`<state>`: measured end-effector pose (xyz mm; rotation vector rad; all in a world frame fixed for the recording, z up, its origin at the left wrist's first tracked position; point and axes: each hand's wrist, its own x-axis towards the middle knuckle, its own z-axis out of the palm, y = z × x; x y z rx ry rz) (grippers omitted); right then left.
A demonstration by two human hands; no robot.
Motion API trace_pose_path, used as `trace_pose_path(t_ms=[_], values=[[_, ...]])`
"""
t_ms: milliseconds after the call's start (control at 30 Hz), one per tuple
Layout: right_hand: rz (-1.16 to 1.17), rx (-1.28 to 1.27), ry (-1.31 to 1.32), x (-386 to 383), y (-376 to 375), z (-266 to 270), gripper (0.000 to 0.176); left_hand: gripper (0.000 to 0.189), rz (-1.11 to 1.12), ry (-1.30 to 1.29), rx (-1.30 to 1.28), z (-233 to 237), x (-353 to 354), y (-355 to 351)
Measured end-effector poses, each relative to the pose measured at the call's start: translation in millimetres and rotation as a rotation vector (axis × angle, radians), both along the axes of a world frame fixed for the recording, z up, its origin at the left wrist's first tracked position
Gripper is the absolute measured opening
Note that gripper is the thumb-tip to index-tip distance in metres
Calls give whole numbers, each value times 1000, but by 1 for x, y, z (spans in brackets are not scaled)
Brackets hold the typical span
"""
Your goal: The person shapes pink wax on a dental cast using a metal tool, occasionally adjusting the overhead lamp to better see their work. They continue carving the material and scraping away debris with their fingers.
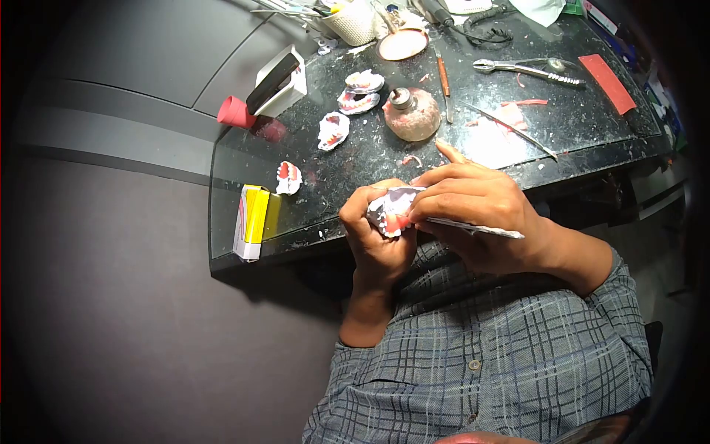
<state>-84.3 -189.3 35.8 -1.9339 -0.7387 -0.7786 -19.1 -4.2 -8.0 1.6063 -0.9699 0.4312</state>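
Note:
My left hand (379, 248) is wrapped round a white plaster dental cast (400, 198) with red wax and a row of teeth, held in front of the bench edge. In my right hand (481, 198) is a slim carving tool (484, 229), its pale, coated handle jutting out to the right below the fingers. The fingertips of that hand rest at the cast's wax, and they hide the tool's working tip. Beyond my hands stands a round spirit lamp (414, 122) with a metal neck, crusted with pinkish residue.
Several other dental casts (334, 131) lie on the dark bench (347, 174) at left, near a yellow-and-white box (254, 222) and a red cup (235, 112). Further right are a wooden-handled wax knife (443, 76), pliers (529, 69), a metal instrument (510, 130) and a red wax sheet (606, 83).

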Motion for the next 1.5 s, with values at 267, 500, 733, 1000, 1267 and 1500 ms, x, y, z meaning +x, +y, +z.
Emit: trace_pose_path(t_ms=[267, 500, 733, 1000, 1267, 1500], values=[[18, 6, 9, 1, -5, -2, 27, 66, -10, 64, 62, 1, -1, 5], [46, 0, 84, 1, -8, 2, 25, 68, -24, 100, 104, 1, -1, 9], [27, 23, 104, 2, -5, -2, 20, 68, -16, 115, 85, 3, -2, 8], [36, 3, 37, 2, -4, -1, 23, 67, -41, 86, 87, 2, 0, 8], [54, 6, 89, 2, -7, -1, 21, 65, -26, 124, 121, 2, 0, 10], [31, 34, 112, 1, -5, -4, 18, 66, -35, 154, 124, 5, 1, 9]])
